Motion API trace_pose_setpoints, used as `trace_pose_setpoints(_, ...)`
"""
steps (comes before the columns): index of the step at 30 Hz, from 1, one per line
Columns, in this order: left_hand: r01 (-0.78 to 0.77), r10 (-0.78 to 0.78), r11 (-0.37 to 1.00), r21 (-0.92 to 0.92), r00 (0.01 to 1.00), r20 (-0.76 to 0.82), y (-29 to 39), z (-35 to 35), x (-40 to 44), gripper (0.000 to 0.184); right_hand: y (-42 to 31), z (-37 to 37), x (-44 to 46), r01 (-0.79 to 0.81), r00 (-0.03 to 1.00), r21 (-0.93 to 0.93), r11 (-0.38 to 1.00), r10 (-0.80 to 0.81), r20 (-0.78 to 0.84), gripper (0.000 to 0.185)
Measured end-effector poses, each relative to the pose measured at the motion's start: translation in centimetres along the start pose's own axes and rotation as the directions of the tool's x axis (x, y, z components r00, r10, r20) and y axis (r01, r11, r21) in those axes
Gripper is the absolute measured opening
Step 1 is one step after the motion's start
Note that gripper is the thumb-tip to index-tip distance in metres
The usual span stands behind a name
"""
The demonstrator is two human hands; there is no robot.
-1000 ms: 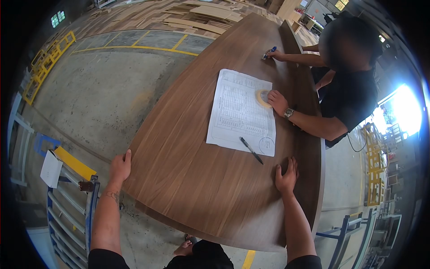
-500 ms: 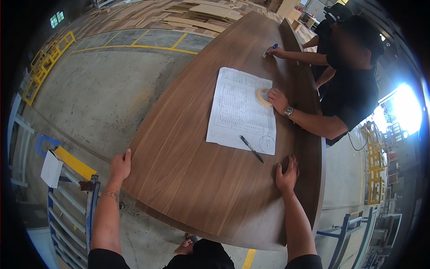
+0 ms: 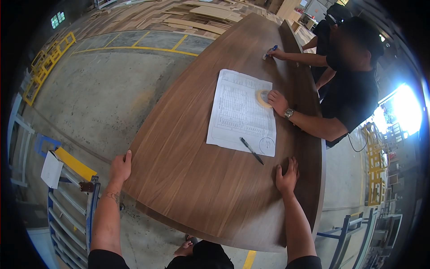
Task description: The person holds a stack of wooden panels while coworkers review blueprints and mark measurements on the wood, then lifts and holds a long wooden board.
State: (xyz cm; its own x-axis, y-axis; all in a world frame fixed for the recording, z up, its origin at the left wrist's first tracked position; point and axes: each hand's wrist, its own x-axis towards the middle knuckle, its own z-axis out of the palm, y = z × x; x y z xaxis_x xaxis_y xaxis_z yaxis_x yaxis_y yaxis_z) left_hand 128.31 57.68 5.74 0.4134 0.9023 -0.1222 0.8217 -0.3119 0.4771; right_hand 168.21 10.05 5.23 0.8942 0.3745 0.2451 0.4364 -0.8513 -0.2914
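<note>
A large brown wood-grain panel [image 3: 197, 179] stretches out in front of me. At its left edge my left hand [image 3: 120, 167] is closed on the rim, thumb up; its other fingers are mostly hidden. My right hand [image 3: 287, 175] lies open on the panel near the right side, fingers stretched forward. Beyond it, a black pen [image 3: 251, 150] rests partly on a printed paper sheet [image 3: 230, 121]. A roll of tape [image 3: 261, 98] sits on the sheet under a co-worker's hand [image 3: 278, 102]. That person's other hand [image 3: 277, 54] holds a small blue-and-white item I cannot make out.
Along the panel's right side runs a raised brown board [image 3: 309, 98], with co-workers in dark shirts behind it. A metal roller stand [image 3: 69, 197] is at my left, and another blue frame [image 3: 342, 235] at lower right. Wooden boards [image 3: 197, 18] lie on the floor at the back.
</note>
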Motion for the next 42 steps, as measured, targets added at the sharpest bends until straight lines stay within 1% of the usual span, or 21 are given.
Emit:
trace_pose_setpoints(6, -0.002, 0.003, 1.0, 0.02, 1.0, -0.022, 0.2, 0.0, -0.1, 0.063, -0.3, -0.3, 0.0, -0.014, 1.0, 0.005, 1.0, 0.014, 0.012, 0.066)
trace_pose_setpoints(8, 0.05, -0.052, 0.997, 0.056, 0.998, 0.042, 0.2, -0.2, 0.0, 0.061, -0.5, -0.5, 0.0, -0.01, 1.0, 0.006, 1.0, 0.01, 0.009, 0.066)
trace_pose_setpoints(11, 0.053, -0.056, 0.997, 0.064, 0.997, 0.049, 0.0, 0.0, 0.3, 0.061, -0.6, -0.6, 0.0, -0.007, 1.0, -0.005, 1.0, 0.007, -0.007, 0.064)
trace_pose_setpoints(13, 0.058, -0.061, 0.996, 0.061, 0.997, 0.039, 0.1, 0.0, 0.2, 0.061, -0.4, -0.4, -0.1, -0.01, 1.0, 0.004, 1.0, 0.01, 0.008, 0.065)
trace_pose_setpoints(26, 0.047, -0.047, 0.998, 0.038, 0.999, 0.015, 0.7, -0.4, -0.3, 0.063, -0.1, 0.2, 0.0, 0.006, 1.0, 0.019, 1.0, -0.006, -0.025, 0.067)
trace_pose_setpoints(29, 0.059, -0.061, 0.997, 0.048, 0.998, 0.02, -0.2, 0.2, 0.3, 0.064, 0.0, 0.2, -0.4, 0.013, 0.999, -0.002, 1.0, -0.013, -0.035, 0.064)
trace_pose_setpoints(33, 0.031, -0.031, 0.999, 0.043, 1.0, -0.002, -0.3, 0.3, 0.2, 0.064, -0.1, 0.1, -0.1, -0.002, 0.999, 0.028, 1.0, 0.003, -0.038, 0.067)
trace_pose_setpoints(35, 0.044, -0.046, 0.998, 0.052, 0.998, 0.046, 0.0, 0.0, 0.1, 0.063, -0.2, 0.1, -0.3, -0.005, 0.998, 0.033, 0.999, 0.006, -0.058, 0.067)
trace_pose_setpoints(37, 0.001, -0.003, 0.998, 0.063, 0.999, 0.038, -0.7, 0.3, 0.5, 0.063, -0.2, -0.1, -0.3, 0.021, 0.998, 0.033, 0.999, -0.019, -0.066, 0.066)
trace_pose_setpoints(38, -0.015, 0.012, 0.997, 0.082, 0.999, 0.04, -0.6, 0.4, 0.5, 0.063, -0.2, -0.3, -0.4, 0.007, 0.996, 0.035, 0.999, -0.004, -0.091, 0.066)
trace_pose_setpoints(39, -0.038, 0.035, 0.996, 0.078, 0.999, 0.033, -0.6, 0.5, 0.5, 0.063, -0.3, -0.4, -0.4, 0.003, 0.998, 0.029, 1.0, -0.001, -0.069, 0.066)
trace_pose_setpoints(40, -0.023, 0.02, 0.997, 0.07, 0.999, 0.036, -0.4, 0.3, 0.3, 0.063, -0.5, -0.6, -0.3, 0.002, 0.999, 0.025, 1.0, -0.001, -0.046, 0.067)
trace_pose_setpoints(41, -0.006, 0.004, 0.998, 0.065, 0.999, 0.038, -0.3, 0.2, 0.2, 0.063, -0.5, -0.7, -0.2, -0.005, 0.998, 0.033, 0.999, 0.007, -0.065, 0.067)
trace_pose_setpoints(42, -0.026, 0.024, 0.998, 0.065, 0.999, 0.028, -0.3, 0.3, 0.3, 0.063, -0.5, -0.6, -0.3, -0.006, 0.998, 0.039, 0.999, 0.008, -0.061, 0.066)
